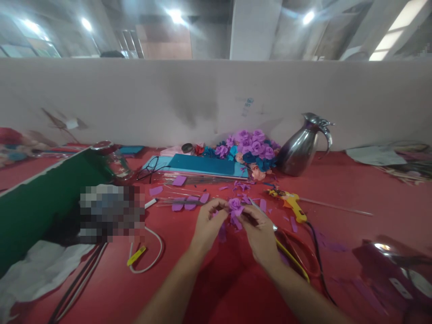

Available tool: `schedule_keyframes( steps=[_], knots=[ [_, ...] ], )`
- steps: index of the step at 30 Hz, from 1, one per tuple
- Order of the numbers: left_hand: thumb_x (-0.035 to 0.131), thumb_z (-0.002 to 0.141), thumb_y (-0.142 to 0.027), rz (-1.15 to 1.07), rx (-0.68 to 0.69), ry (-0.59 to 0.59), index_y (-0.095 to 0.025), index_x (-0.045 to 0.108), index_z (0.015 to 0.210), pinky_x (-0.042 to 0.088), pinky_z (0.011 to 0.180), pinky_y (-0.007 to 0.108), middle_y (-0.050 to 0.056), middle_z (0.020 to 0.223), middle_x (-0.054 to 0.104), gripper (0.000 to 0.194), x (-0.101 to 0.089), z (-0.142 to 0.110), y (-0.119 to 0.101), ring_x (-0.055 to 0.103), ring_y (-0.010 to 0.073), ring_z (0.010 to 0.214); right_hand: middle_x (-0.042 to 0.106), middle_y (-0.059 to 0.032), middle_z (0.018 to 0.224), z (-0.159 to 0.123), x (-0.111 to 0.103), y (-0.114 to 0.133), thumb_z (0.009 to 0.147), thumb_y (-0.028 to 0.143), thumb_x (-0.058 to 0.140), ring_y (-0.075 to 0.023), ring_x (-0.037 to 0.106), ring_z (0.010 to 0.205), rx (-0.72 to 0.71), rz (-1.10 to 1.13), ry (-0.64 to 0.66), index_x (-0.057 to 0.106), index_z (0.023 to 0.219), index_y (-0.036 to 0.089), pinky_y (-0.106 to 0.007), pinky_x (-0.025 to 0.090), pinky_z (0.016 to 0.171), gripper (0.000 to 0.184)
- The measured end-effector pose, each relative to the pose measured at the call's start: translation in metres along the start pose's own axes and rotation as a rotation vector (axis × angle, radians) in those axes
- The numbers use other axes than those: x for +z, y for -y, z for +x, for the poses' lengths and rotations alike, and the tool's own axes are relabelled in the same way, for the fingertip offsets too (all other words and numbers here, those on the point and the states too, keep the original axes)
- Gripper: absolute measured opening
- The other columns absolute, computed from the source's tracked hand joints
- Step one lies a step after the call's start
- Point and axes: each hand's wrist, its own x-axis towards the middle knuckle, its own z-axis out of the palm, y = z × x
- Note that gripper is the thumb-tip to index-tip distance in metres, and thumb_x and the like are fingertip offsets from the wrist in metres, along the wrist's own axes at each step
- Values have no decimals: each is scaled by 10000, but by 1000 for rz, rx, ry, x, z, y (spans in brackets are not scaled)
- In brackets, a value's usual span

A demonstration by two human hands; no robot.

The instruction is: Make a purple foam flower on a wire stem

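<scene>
Between my two hands is a small purple paper flower (235, 206), raised a little over the red table. My left hand (209, 222) pinches its left side with thumb and forefinger. From the right, the curled fingers of my right hand (259, 231) grip the lower petals. Scissors with red and yellow handles (300, 252) lie beside my right wrist, partly under it. Purple paper pieces (191, 203) are laid in a row left of the flower, and purple scraps (243, 185) are scattered behind it.
A yellow glue gun (297, 209) with its black cord lies to the right. Behind stand finished paper flowers (256, 146), blue paper sheets (202, 164) and a steel jug (299, 146). Glasses (152, 169), a glass jar (116, 162) and a green box side (60, 193) are on the left.
</scene>
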Motion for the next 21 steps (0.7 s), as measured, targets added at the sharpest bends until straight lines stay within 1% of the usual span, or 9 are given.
schedule_keyframes(
  steps=[2,5,8,11,13,16,19,21],
  knots=[
    [687,658,-237,6,-33,28,-179,693,712,431,704,260,22,711,622,79,0,1,3,541,156,711,676,-10,807,0,0,-3,715,257,692,-184,604,771,27,9,-19,721,777,235,-315,486,731,72],
    [736,633,-241,-22,-97,38,-178,729,778,437,745,271,42,806,662,158,3,0,7,568,166,771,689,-13,828,-1,-2,-9,723,283,699,-189,609,779,59,21,-46,715,832,233,-330,494,748,120],
    [767,623,-262,-97,-148,71,-170,750,772,444,768,280,59,859,673,176,8,-1,10,585,181,822,703,-20,864,-1,-2,-12,739,274,683,-195,627,795,69,52,-47,703,911,233,-342,504,760,178],
    [785,615,-254,-170,-154,68,-171,767,728,445,786,273,52,833,668,141,10,-2,11,585,172,824,708,-25,892,-2,-1,-10,745,265,677,-198,644,818,60,66,-43,687,977,238,-345,511,768,234],
    [805,588,-238,-216,-168,57,-179,773,705,450,788,270,45,829,675,134,10,-2,10,589,163,808,707,-32,902,-2,-1,-9,749,267,682,-200,648,837,45,62,-34,682,982,232,-348,511,782,235],
    [827,559,-238,-282,-201,71,-189,782,723,457,809,285,51,869,705,177,9,0,10,610,173,828,707,-43,912,-2,0,-8,774,281,669,-207,650,872,26,60,-1,676,999,225,-356,509,801,232],
    [825,570,-256,-301,-202,89,-187,781,747,454,835,292,57,895,719,195,7,2,13,621,182,860,709,-49,952,-4,0,-8,784,287,665,-210,649,899,15,48,4,670,1032,233,-359,506,806,255],
    [813,591,-271,-296,-182,78,-186,774,740,455,836,292,53,869,719,175,5,3,15,618,181,857,708,-53,979,-4,0,-8,771,285,678,-212,646,902,16,33,-5,675,1026,235,-359,506,799,260]
  ],
)
